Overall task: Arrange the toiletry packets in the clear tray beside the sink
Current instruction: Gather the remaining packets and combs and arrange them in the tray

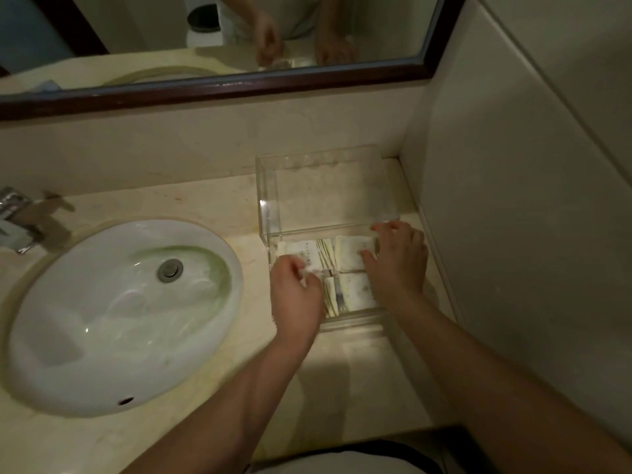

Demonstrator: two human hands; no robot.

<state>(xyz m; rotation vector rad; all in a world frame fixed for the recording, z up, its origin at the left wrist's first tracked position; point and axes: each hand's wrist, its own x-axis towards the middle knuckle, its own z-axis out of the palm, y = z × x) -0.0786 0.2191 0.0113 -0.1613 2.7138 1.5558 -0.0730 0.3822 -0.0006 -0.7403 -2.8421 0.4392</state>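
Note:
A clear plastic tray (270,196) stands on the beige counter to the right of the sink, in the corner by the wall. Several white toiletry packets (355,290) with green stripes lie flat in its near half; the far half is bare. My left hand (295,295) reaches into the tray's near left corner, its fingers pinching the left packet (301,251). My right hand (398,261) rests over the tray's right side, with its fingertips pressed on the upper right packet (349,253). Both hands cover part of the packets.
A white oval sink (113,316) with a metal drain fills the left of the counter (212,213). A chrome tap (17,217) sits at the far left. A dark-framed mirror (239,87) runs along the back wall. A tiled wall (513,234) closes the right side.

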